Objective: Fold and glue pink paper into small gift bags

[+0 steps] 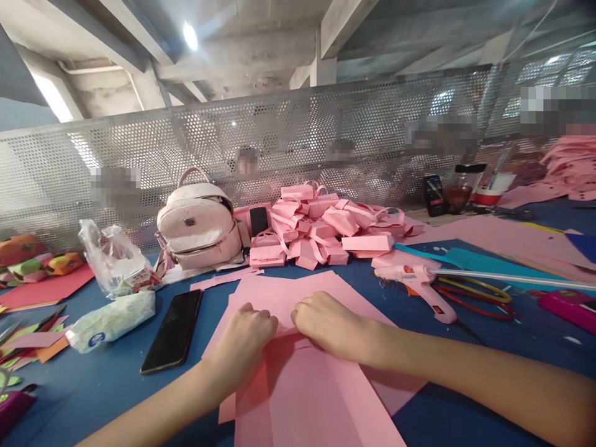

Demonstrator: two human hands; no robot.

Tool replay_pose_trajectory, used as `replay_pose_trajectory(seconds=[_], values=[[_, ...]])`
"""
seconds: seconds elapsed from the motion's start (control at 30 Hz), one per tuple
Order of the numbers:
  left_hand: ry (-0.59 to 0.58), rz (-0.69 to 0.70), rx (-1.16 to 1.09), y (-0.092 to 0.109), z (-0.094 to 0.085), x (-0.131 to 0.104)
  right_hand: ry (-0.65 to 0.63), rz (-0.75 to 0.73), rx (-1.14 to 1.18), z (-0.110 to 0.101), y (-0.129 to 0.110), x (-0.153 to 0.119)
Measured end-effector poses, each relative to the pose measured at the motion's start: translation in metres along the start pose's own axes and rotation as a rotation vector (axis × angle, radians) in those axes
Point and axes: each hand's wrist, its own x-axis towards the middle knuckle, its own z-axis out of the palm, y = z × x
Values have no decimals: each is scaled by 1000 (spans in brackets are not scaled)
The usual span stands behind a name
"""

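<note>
Pink paper sheets [307,397] lie on the blue table in front of me. Across the middle of the top sheet runs a raised fold, with my two hands on either side of it. My left hand [249,332] is closed, its fingers curled around the paper at the left of the fold. Close by on the right, my right hand [330,329] is also closed on the paper, knuckles up. Both sets of fingertips are hidden. Behind the sheets rises a pile of folded pink paper boxes [321,226]. A pink glue gun [421,282] rests to the right.
A black phone [172,332] and a tissue pack [112,321] lie left, near a plastic bag [118,261]. A pale pink backpack [200,220] stands behind. Coloured cables [475,301] lie right. A perforated metal screen [288,130] closes off the back.
</note>
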Motion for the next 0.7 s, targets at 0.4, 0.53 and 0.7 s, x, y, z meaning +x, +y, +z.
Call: replay_pose_trajectory(seconds=[0.4,0.53,0.7], values=[[30,-143,-313,-24,-38,-5,57,98,42,-11,26,1],[186,-212,-413,-41,-48,-6,93,145,57,-16,31,2],[313,-153,-848,-65,-24,9,134,258,94,-9,39,9]])
